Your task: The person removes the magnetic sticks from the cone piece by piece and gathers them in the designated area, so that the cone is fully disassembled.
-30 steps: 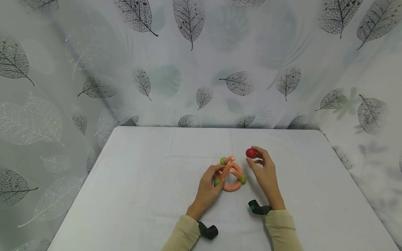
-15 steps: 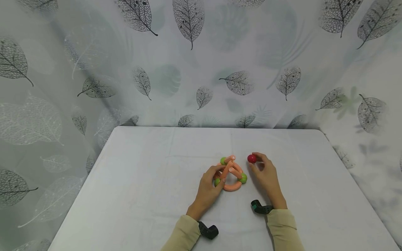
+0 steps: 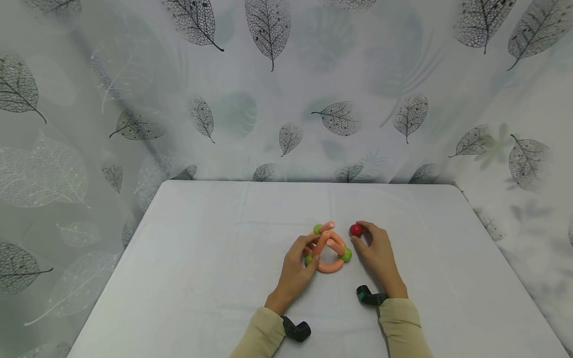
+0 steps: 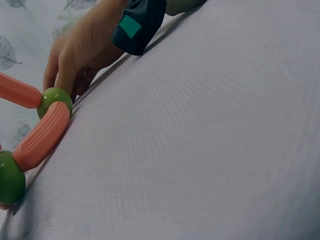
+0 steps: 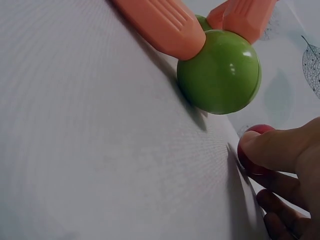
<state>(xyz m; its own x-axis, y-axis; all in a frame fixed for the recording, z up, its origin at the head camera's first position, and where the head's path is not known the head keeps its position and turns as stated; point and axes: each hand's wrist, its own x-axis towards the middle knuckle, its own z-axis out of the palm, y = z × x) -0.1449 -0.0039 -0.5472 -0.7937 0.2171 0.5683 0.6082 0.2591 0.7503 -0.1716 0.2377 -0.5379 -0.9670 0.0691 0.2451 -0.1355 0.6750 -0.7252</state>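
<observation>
On the white table stands a small structure of orange curved rods (image 3: 330, 267) joined by green balls (image 3: 345, 255). My left hand (image 3: 296, 268) grips an orange rod on the structure's left side, its fingers partly hiding a green ball. To the right of the structure, my right hand (image 3: 378, 255) pinches a red ball (image 3: 356, 230) between thumb and fingers. In the right wrist view the red ball (image 5: 254, 150) is close to the tabletop, apart from the large green ball (image 5: 219, 72); whether it touches the table I cannot tell.
The white-covered table (image 3: 201, 258) spreads around both hands. A leaf-patterned curtain (image 3: 286, 89) hangs behind and at the sides. Dark wrist devices (image 3: 297, 329) sit on both wrists, near the beige sleeves (image 3: 259, 332).
My right hand, with the red ball, has come down and nearer to me over the last second, then slightly left. The left hand and the structure stay nearly still.
</observation>
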